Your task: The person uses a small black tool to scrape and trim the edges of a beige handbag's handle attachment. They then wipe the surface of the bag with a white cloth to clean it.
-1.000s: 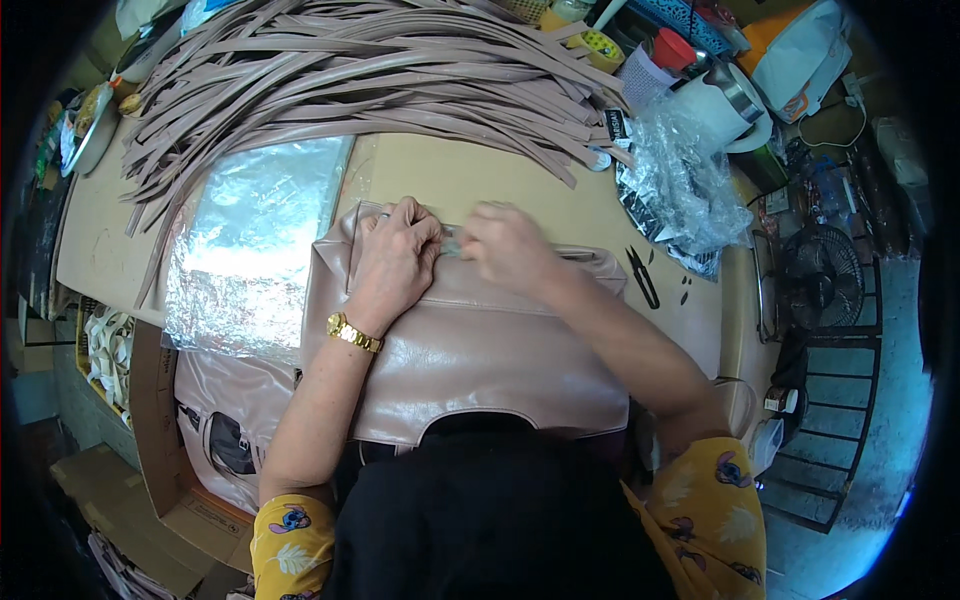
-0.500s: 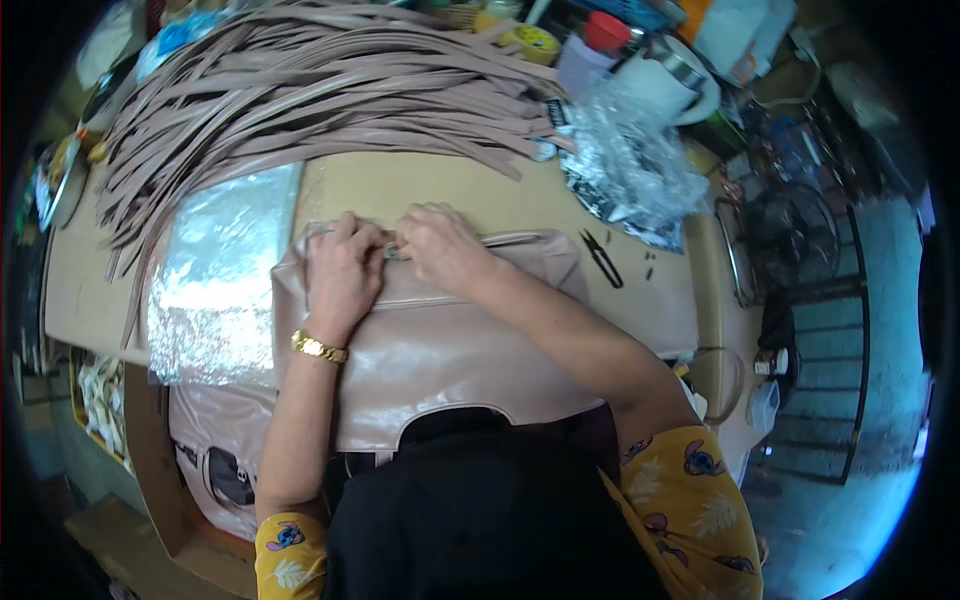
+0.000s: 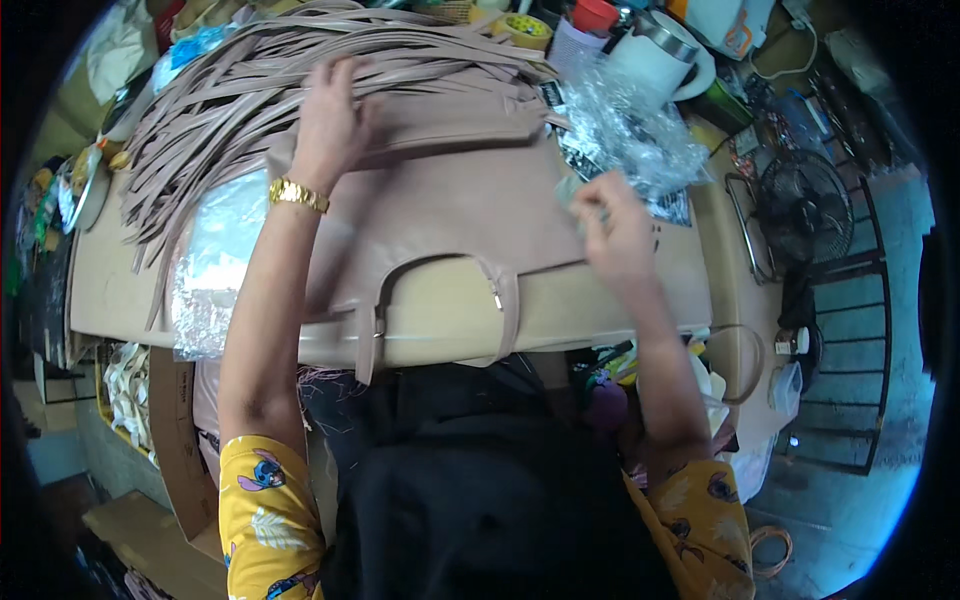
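A dusty-pink leather bag lies flat on the table, its curved cut-out toward me and its two short straps with metal fittings hanging toward the near edge. My left hand, blurred, is over the bag's far left part with fingers apart, holding nothing that I can see. Beside the bag's right edge is my right hand, its fingers curled together. A small pale greenish piece shows by its fingertips; whether it is gripped I cannot tell. The black snips are not visible.
Long pink leather strips are heaped at the far left, over a clear plastic sheet. Crumpled clear plastic, a white jug and a red cup stand far right. A black fan is at the right.
The bag has shifted away from me and now lies spread out, its cut-out and straps showing. My hands have parted: the left went farther away, the right moved right, where the snips lay.
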Demonstrator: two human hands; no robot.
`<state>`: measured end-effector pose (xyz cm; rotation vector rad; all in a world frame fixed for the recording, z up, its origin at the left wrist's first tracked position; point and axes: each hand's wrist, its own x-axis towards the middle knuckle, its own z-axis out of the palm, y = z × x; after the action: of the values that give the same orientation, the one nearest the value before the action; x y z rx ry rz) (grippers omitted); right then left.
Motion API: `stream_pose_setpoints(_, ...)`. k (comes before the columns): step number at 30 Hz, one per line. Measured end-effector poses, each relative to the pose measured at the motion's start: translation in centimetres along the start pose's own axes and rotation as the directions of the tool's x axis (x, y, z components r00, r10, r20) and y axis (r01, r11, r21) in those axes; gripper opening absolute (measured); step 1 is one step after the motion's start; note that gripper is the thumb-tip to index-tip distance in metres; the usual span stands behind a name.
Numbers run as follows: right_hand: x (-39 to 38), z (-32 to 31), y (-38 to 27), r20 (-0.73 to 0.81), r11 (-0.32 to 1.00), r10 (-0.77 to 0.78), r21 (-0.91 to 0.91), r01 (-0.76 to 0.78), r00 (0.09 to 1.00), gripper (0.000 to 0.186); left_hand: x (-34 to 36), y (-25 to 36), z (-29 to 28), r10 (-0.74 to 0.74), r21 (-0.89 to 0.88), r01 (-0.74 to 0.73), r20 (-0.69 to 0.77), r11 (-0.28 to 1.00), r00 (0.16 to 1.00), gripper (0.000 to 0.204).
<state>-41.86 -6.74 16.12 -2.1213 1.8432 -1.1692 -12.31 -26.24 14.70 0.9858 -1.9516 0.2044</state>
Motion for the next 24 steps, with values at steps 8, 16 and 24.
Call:
stream_pose_setpoints(8, -1.5, 3.6, -4.4, 0.223, 0.956, 0.074, 0.262, -0.133, 0.972, 0.006, -13.0, 7.7, -12.5, -0.234, 0.194, 0.130, 0.803, 0.972, 0.549, 0.080)
stream_pose_setpoints(16, -2.8, 17.2, -10.8, 0.310, 0.857, -0.380, 0.473, 0.206, 0.871, 0.005, -18.7, 6.8, -10.3, -0.306, 0.225, 0.213, 0.576, 0.951, 0.758, 0.109)
stream_pose_setpoints(24, -2.7, 18.5, -9.9, 0.228, 0.949, -0.222, 0.276, 0.155, 0.948, 0.001, -18.3, 6.8, -10.1, -0.301, 0.240, 0.195, 0.577, 0.951, 0.759, 0.117)
